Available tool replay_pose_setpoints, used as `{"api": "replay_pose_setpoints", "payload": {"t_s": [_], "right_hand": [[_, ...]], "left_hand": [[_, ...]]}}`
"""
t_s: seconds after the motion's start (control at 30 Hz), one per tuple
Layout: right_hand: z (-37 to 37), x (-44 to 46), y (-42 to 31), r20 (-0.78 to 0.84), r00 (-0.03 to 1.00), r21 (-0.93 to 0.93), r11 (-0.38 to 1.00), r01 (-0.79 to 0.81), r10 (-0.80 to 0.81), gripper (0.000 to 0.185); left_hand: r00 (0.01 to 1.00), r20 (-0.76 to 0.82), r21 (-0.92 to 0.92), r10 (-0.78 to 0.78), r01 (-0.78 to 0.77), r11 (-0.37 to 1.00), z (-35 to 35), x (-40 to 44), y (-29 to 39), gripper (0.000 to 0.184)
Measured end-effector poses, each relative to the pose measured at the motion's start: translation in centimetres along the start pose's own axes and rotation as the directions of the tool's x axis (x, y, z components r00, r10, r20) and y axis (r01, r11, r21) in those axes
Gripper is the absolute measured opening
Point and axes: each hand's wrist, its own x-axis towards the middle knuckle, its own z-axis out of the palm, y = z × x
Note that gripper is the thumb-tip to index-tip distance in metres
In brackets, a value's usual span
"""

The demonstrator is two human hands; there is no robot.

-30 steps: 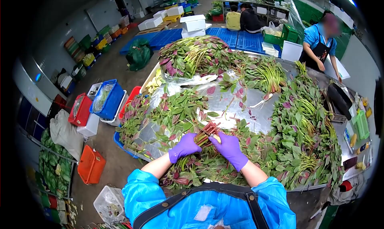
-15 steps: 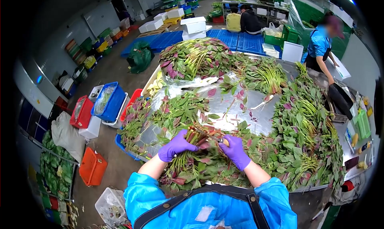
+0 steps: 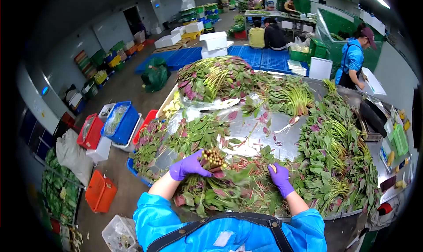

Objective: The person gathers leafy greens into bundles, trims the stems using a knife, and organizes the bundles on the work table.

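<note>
In a purple glove, my left hand (image 3: 190, 166) is closed around a bunch of amaranth greens (image 3: 213, 158). The cut stem ends face up and the red-green leaves hang below over the near edge of the metal table. My right hand (image 3: 280, 178), also gloved, is apart from the bunch on its right. Its fingers are wrapped around a knife, of which only the pale handle (image 3: 273, 168) shows; the blade cannot be made out. Loose leaves and trimmed stem pieces (image 3: 246, 175) lie between my hands.
A large amaranth heap (image 3: 216, 78) stands at the table's far side, and a long row of bunches (image 3: 335, 150) runs along the right. A red crate (image 3: 100, 191) and a blue crate (image 3: 117, 119) stand on the floor at left. A co-worker (image 3: 354, 60) stands far right with a white foam box.
My right hand and the knife have moved right and down, away from the stems. My left hand has tilted the bunch so its cut ends face up. The co-worker has straightened up.
</note>
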Motion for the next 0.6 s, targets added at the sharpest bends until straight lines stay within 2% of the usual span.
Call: {"api": "replay_pose_setpoints", "payload": {"t_s": [0.03, 0.07, 0.1, 0.13, 0.17, 0.2, 0.23, 0.27, 0.3, 0.33, 0.37, 0.4, 0.43, 0.47, 0.5, 0.57, 0.6], "right_hand": [[-1.0, 0.0, 0.2, 0.038, 0.993, -0.136, 0.985, -0.104, 0.111, 0.037], [-2.0, 0.0, -0.4, 0.097, 0.978, -0.261, 0.953, -0.155, 0.186, 0.046], [-1.6, 0.0, -0.5, 0.083, 0.995, -0.254, 0.967, -0.024, 0.046, 0.050], [-1.0, 0.1, -1.0, 0.069, 0.993, -0.251, 0.962, 0.111, -0.096, 0.055], [-1.8, -0.2, -4.8, 0.172, 0.982, 0.056, 0.996, 0.074, -0.083, 0.066], [0.0, -0.3, -5.9, 0.308, 0.944, 0.388, 0.921, -0.011, -0.118, 0.070], [0.6, -0.6, -8.7, 0.474, 0.872, 0.623, 0.746, -0.236, -0.121, 0.069], [2.8, -1.2, -9.9, 0.598, 0.747, 0.778, 0.434, -0.455, -0.288, 0.066], [5.2, -2.4, -9.9, 0.608, 0.616, 0.742, 0.082, -0.666, -0.500, 0.062], [6.5, -3.9, -9.2, 0.728, 0.502, 0.564, -0.007, -0.825, -0.466, 0.059], [7.6, -5.3, -8.6, 0.819, 0.358, 0.352, -0.100, -0.931, -0.449, 0.057], [8.1, -6.3, -8.2, 0.817, 0.357, 0.354, -0.095, -0.930, -0.453, 0.057], [8.5, -7.0, -7.6, 0.852, 0.360, 0.369, -0.051, -0.928, -0.381, 0.053], [8.5, -7.1, -7.4, 0.880, 0.364, 0.380, -0.006, -0.925, -0.305, 0.048], [8.8, -7.0, -7.3, 0.881, 0.361, 0.378, -0.003, -0.926, -0.305, 0.048], [9.0, -7.1, -7.3, 0.914, 0.305, 0.322, 0.020, -0.947, -0.267, 0.046], [8.6, -7.0, -7.6, 0.919, 0.282, 0.290, -0.010, -0.957, -0.277, 0.043]], "left_hand": [[0.999, -0.037, 0.304, -0.017, 0.027, 0.952, -2.4, 0.9, -3.0, 0.059], [1.000, 0.031, 0.617, -0.004, -0.016, 0.787, -0.2, 1.5, 0.4, 0.056], [0.995, 0.102, 0.848, -0.002, -0.086, 0.523, 2.2, 2.1, 3.9, 0.053], [0.996, 0.083, 0.962, 0.021, -0.086, 0.259, 3.0, 2.7, 2.9, 0.043], [0.992, 0.120, 0.986, -0.036, -0.115, 0.123, 4.3, 3.2, 2.1, 0.038], [0.971, 0.240, 0.970, -0.017, -0.239, 0.051, 5.2, 3.6, 0.7, 0.033], [0.936, 0.351, 0.936, -0.008, -0.351, -0.017, 5.9, 3.9, -1.0, 0.028], [0.909, 0.415, 0.908, 0.022, -0.413, -0.066, 6.7, 4.2, -2.7, 0.024], [0.879, 0.474, 0.877, 0.047, -0.467, -0.116, 7.3, 4.6, -4.6, 0.021], [0.858, 0.504, 0.855, -0.098, -0.512, -0.082, 7.2, 5.0, -6.9, 0.015], [0.813, 0.523, 0.813, -0.257, -0.566, -0.135, 7.6, 5.1, -7.5, 0.022], [0.818, 0.561, 0.808, -0.129, -0.575, -0.128, 7.2, 5.0, -9.2, 0.028], [0.809, 0.588, 0.803, 0.003, -0.584, -0.123, 6.7, 4.9, -11.3, 0.035], [0.861, 0.478, 0.858, -0.174, -0.500, -0.115, 6.8, 4.9, -11.9, 0.058], [0.863, 0.475, 0.860, -0.172, -0.497, -0.114, 6.8, 4.7, -12.5, 0.058], [0.883, 0.469, 0.876, 0.022, -0.462, -0.136, 7.3, 4.2, -13.1, 0.063], [0.906, 0.420, 0.896, -0.048, -0.422, -0.138, 7.6, 3.9, -12.2, 0.062]]}}
